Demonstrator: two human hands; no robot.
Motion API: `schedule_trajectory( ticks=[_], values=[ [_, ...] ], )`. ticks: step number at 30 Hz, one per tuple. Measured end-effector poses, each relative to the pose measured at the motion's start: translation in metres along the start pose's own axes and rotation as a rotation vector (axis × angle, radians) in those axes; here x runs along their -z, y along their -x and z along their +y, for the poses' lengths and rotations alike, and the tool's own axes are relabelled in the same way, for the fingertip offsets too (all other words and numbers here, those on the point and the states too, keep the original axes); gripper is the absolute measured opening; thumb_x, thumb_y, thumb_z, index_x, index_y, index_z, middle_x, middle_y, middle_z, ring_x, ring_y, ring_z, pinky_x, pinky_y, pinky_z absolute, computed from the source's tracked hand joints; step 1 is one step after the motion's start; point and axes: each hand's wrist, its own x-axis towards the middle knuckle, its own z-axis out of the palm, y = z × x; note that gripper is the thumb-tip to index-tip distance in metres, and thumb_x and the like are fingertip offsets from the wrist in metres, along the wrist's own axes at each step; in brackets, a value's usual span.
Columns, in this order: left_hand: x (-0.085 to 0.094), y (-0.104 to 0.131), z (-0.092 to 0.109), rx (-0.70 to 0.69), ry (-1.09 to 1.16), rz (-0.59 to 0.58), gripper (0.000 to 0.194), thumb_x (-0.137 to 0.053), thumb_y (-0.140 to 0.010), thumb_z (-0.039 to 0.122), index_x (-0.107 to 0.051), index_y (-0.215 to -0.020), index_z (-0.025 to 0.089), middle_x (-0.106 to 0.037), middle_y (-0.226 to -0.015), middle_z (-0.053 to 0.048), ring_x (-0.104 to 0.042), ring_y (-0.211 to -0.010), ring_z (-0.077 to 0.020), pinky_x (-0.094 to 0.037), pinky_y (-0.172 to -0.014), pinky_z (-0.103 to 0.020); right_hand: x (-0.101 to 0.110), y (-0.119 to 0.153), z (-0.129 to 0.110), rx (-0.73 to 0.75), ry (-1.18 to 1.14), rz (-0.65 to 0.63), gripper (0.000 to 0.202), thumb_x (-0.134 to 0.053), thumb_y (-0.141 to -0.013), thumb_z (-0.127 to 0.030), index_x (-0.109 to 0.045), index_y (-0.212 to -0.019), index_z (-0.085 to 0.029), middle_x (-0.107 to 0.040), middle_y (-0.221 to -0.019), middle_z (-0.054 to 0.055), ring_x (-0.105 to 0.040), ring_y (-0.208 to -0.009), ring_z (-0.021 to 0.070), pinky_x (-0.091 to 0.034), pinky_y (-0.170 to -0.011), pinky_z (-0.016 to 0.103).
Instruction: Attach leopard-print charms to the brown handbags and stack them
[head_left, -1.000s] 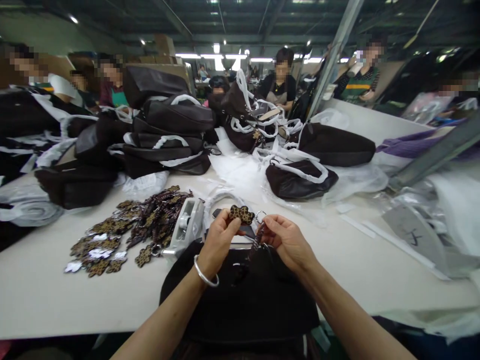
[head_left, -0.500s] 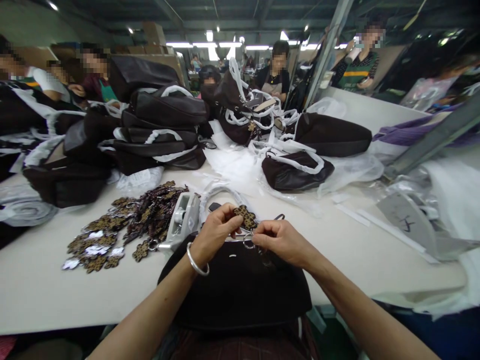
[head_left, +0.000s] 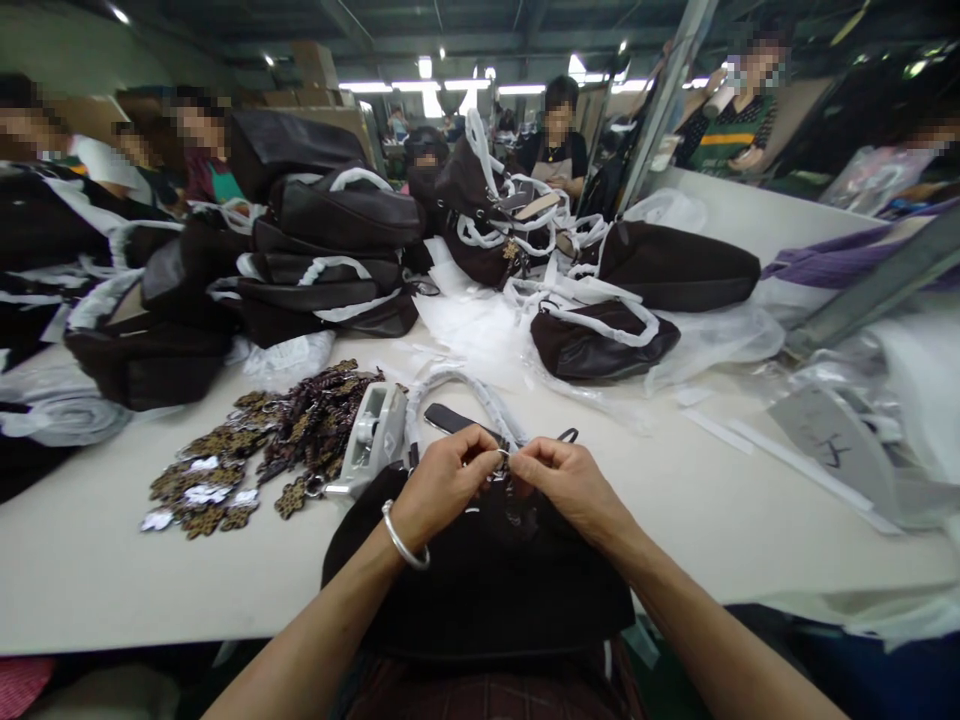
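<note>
A dark brown handbag (head_left: 480,580) lies at the table's front edge, directly under my hands. Above its top edge, my left hand (head_left: 452,472) pinches a small metal ring (head_left: 502,456) between thumb and finger. My right hand (head_left: 561,482) is closed at the other side of that ring, its fingertips almost meeting the left ones. A dark braided strand (head_left: 513,505) hangs below the fingers against the bag. The leopard-print flower of this charm is hidden now. Behind my hands rises the bag's white-wrapped handle (head_left: 471,378), with a dark strap end (head_left: 450,418) beside it.
Left of the bag stands a grey tape dispenser (head_left: 373,435). Beyond it lies a pile of flower charms (head_left: 217,455). Stacked dark bags (head_left: 337,215) and another wrapped bag (head_left: 604,338) sit farther back. A metal post (head_left: 862,275) slants at right. Several people work across the table.
My left hand has moved right and down from the leopard-print flower to the metal ring. The flower has gone out of sight. Both hands are now closer together.
</note>
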Motion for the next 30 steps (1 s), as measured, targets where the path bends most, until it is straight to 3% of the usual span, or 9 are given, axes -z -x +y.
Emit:
schedule_trajectory(
  ticks=[4, 7, 11, 17, 22, 30],
  values=[
    [0.003, -0.001, 0.004, 0.024, 0.006, 0.014, 0.017, -0.056, -0.085, 0.033, -0.059, -0.079, 0.017, -0.055, -0.064, 0.003, -0.052, -0.055, -0.0106, -0.043, -0.052, -0.021, 0.004, -0.011, -0.016, 0.148, 0.021, 0.149, 0.026, -0.066, -0.082, -0.043, -0.068, -0.091, -0.019, -0.070, -0.087, 0.003, -0.062, -0.079, 0.0177, -0.046, -0.069, 0.027],
    [0.005, -0.002, 0.008, -0.032, -0.019, 0.069, 0.017, -0.058, -0.084, 0.031, -0.063, -0.077, 0.016, -0.059, -0.067, 0.002, -0.052, -0.058, -0.0103, -0.042, -0.055, -0.020, 0.001, -0.019, -0.021, 0.173, -0.082, -0.020, 0.031, -0.065, -0.083, -0.041, -0.066, -0.106, -0.021, -0.069, -0.105, 0.005, -0.063, -0.090, 0.0185, -0.047, -0.077, 0.028],
    [0.006, -0.004, 0.006, -0.037, 0.132, 0.156, 0.022, -0.064, -0.082, 0.035, -0.064, -0.075, 0.014, -0.060, -0.069, 0.000, -0.051, -0.056, -0.0087, -0.042, -0.052, -0.019, -0.011, -0.020, -0.011, 0.053, -0.222, -0.185, 0.032, -0.067, -0.083, -0.040, -0.064, -0.106, -0.019, -0.070, -0.094, 0.004, -0.065, -0.083, 0.0160, -0.048, -0.073, 0.026],
    [0.001, -0.009, -0.007, 0.167, 0.667, 0.209, 0.025, -0.074, -0.073, 0.034, -0.061, -0.078, 0.013, -0.059, -0.072, 0.002, -0.055, -0.057, -0.0063, -0.050, -0.052, -0.017, -0.018, -0.008, 0.008, 0.028, -0.205, -0.168, 0.028, -0.073, -0.078, -0.034, -0.066, -0.100, -0.019, -0.070, -0.092, 0.002, -0.063, -0.080, 0.0155, -0.047, -0.073, 0.026],
    [-0.005, -0.010, -0.007, 0.204, 0.717, 0.271, 0.027, -0.078, -0.070, 0.032, -0.062, -0.079, 0.012, -0.062, -0.072, 0.001, -0.059, -0.059, -0.0070, -0.055, -0.056, -0.019, -0.022, -0.006, 0.008, 0.061, -0.270, -0.088, 0.031, -0.073, -0.079, -0.036, -0.063, -0.102, -0.019, -0.069, -0.096, 0.003, -0.062, -0.088, 0.0172, -0.047, -0.078, 0.028],
    [-0.006, -0.005, -0.009, 0.252, 0.730, 0.224, 0.026, -0.078, -0.070, 0.030, -0.065, -0.080, 0.010, -0.065, -0.072, -0.002, -0.063, -0.058, -0.0088, -0.056, -0.053, -0.019, -0.027, -0.011, 0.012, -0.006, -0.321, -0.021, 0.025, -0.071, -0.080, -0.042, -0.061, -0.081, -0.019, -0.061, -0.074, -0.002, -0.053, -0.067, 0.0119, -0.040, -0.064, 0.024]
  ],
)
